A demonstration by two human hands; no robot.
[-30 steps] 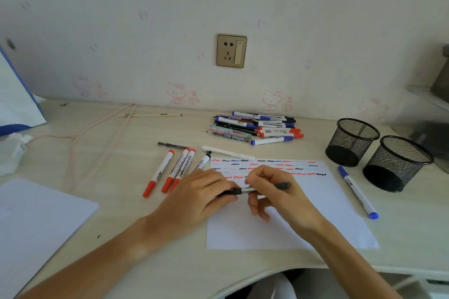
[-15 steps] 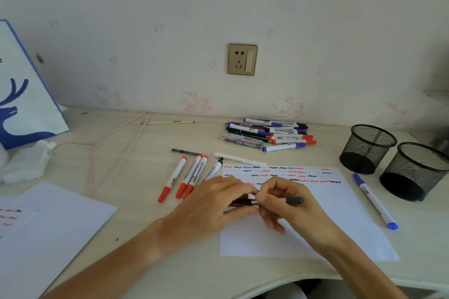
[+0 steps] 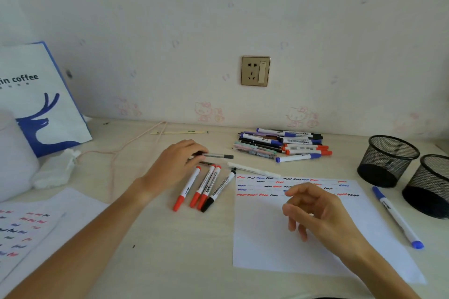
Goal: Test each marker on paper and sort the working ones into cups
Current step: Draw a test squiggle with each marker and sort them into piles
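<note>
2 hands are seen over a pale wooden worktop (image 3: 150, 262). A slim grey pen (image 3: 217, 155) is pinched at its near end by the left hand (image 3: 175, 165), the barrel lying nearly level and pointing right, just above a row of 4 markers (image 3: 206, 187), of which 3 are capped red and 1 black. The right hand (image 3: 318, 211) is held above the test sheet (image 3: 267, 238) with fingers loosely curled and nothing gripped. Red, blue and black squiggles are drawn in rows across the top of that sheet. A white pen (image 3: 254, 170) lies just beyond the sheet's upper edge. A pile of untested markers (image 3: 281, 144) rests further back, near the wall. 2 black mesh cups (image 3: 388, 160) stand side by side at the right, and whether anything is inside cannot be told. A blue marker (image 3: 397, 217) lies on the worktop between the sheet and the cups. A second scribbled sheet (image 3: 21, 228) lies at the left, with a white and blue paper bag (image 3: 41, 94) upright behind it.
</note>
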